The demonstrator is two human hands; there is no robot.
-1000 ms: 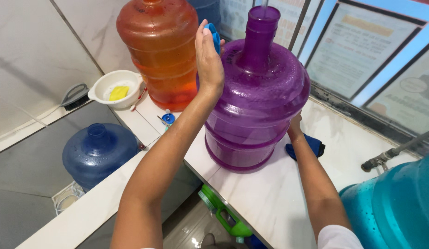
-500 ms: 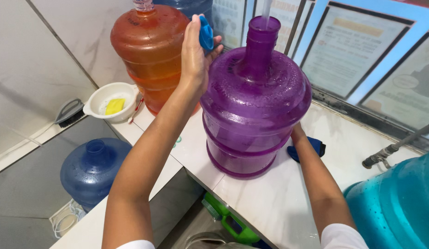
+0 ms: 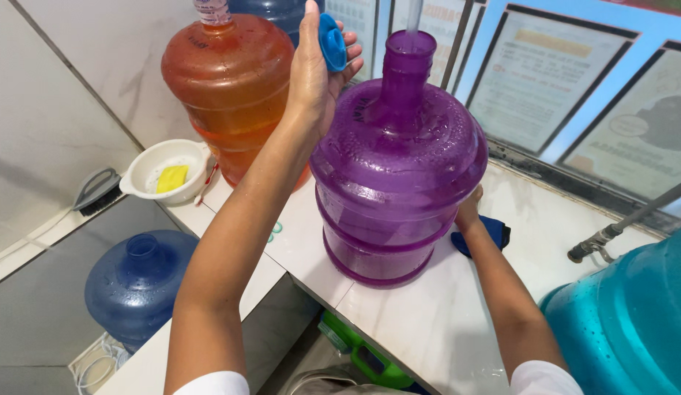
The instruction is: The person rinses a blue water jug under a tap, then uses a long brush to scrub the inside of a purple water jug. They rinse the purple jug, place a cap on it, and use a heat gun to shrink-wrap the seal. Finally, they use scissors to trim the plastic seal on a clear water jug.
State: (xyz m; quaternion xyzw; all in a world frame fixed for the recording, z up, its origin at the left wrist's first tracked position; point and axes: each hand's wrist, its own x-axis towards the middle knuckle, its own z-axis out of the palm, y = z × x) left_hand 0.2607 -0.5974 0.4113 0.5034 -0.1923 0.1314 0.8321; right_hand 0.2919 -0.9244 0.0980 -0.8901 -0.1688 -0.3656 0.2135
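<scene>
Beside purple jug [image 3: 399, 183], left grip [image 3: 315, 69] around blue cap [image 3: 332, 42]

purple jug [image 3: 399, 183], between the hands: translucent plastic, glossy, pebbled on the shoulder, ribbed lower down.
blue cap [image 3: 332, 42], in the left hand [image 3: 315, 73]: opaque plastic, smooth, slight sheen.
blue cloth [image 3: 494, 232], at the right hand [image 3: 468, 212]: soft fabric, matt.
orange jug [image 3: 227, 80], left of the left hand: translucent plastic, glossy.
counter [image 3: 428, 322], under the right forearm: pale veined stone or tile, polished and wet-looking.
white bowl [image 3: 165, 172], far left of the left arm: smooth plastic.
teal jug [image 3: 633, 322], right of the right arm: glossy plastic beaded with water drops.
</scene>
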